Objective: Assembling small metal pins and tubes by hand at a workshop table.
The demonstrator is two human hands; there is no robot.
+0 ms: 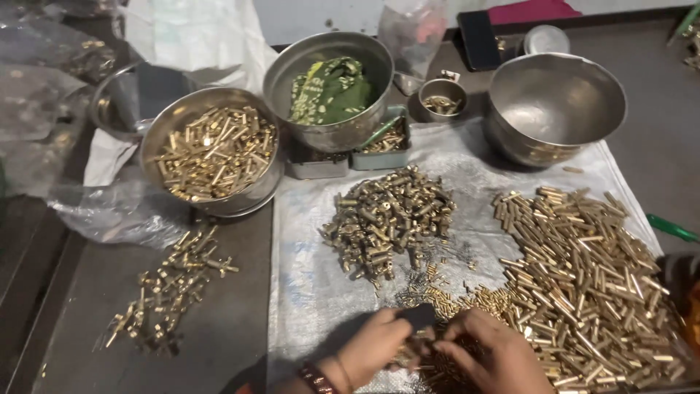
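Observation:
My left hand [375,346] and my right hand [492,357] meet at the bottom centre over a white woven sheet [306,292]. Between the fingertips sits a small dark block [418,317] and some small brass pieces; which hand grips them I cannot tell. Just above lie tiny brass bits [437,295]. A heap of dull brass fittings [390,219] sits in the middle, and a wide pile of bright brass tubes [590,277] spreads beside my right hand.
A steel bowl of brass tubes [215,153] stands at left, loose brass parts [171,288] below it. Further back: a bowl holding green cloth [332,91], an empty steel bowl [554,106], small trays [383,149], a little cup [442,98], plastic bags [109,211].

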